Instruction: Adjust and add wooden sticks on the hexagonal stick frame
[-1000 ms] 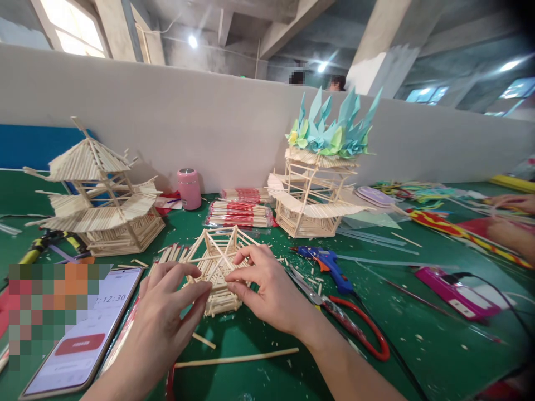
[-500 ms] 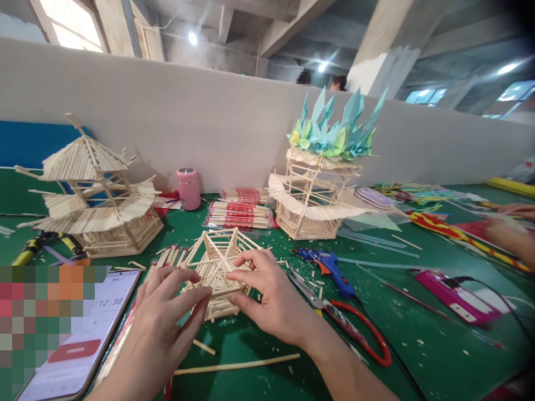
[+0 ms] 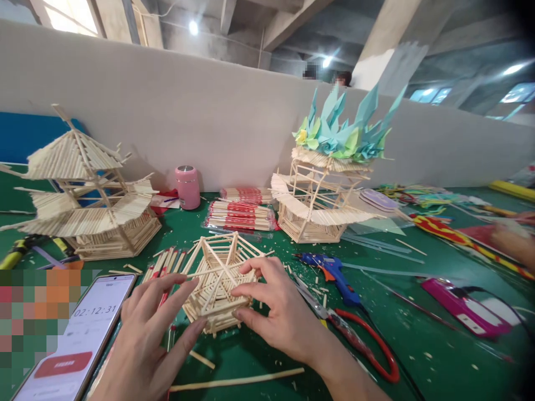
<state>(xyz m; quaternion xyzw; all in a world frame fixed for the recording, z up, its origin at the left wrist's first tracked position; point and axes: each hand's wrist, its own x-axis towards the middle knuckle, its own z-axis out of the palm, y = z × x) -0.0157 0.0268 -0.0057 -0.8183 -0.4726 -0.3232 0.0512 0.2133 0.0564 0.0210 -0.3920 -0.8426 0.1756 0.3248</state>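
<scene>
Head view: a hexagonal frame point(image 3: 217, 287) of pale, thin wooden sticks sits on the green table point(image 3: 418, 345), just before the person. The left hand point(image 3: 146, 328) steadies its near-left edge, fingers half curled and touching the sticks; the right hand point(image 3: 278, 312) pinches the near-right rim between thumb and fingers, apparently to keep the frame from shifting. Beside it lie red-handled cutters point(image 3: 355, 340), a blue glue gun point(image 3: 332, 270) and a phone point(image 3: 79, 340); two finished stick pagodas stand behind.

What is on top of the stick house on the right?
Blue-green folded paper shapes sit on the stick house, with a small yellow one among them. They cover most of its top.
</scene>
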